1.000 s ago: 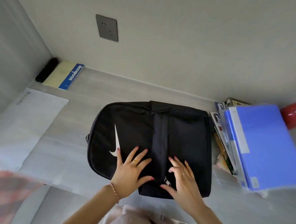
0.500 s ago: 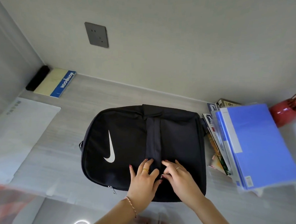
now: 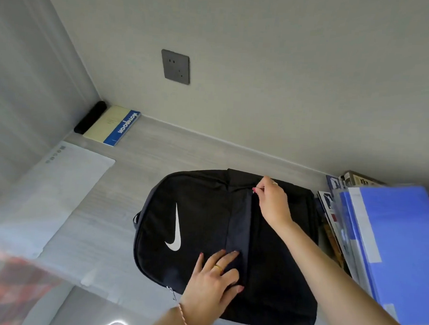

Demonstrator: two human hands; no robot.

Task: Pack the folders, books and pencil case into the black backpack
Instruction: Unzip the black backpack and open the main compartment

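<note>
From the head camera we look down on a pale wood-grain desk set against a light wall, and the black backpack lies flat on it near the middle, its white swoosh logo facing up. Our left hand rests on the near part of the bag with its fingers fairly straight and spread, pressing the fabric just beside the centre strip and gripping nothing. Our right hand reaches across to the far edge of the bag, where thumb and forefinger pinch a small zipper pull at the top of the centre strip. A second zipper pull hangs at the near edge of the bag, just left of the left wrist. Just beside the bag on the right stands a leaning stack of blue folders, with books tucked between them and the bag. In the far left corner a notebook with a yellow cover and blue spine lies flat, and a black pencil case lies touching its left side, against the wall. A white sheet covers the left part of the desk, well apart from the bag. A grey wall socket sits on the wall above.
</note>
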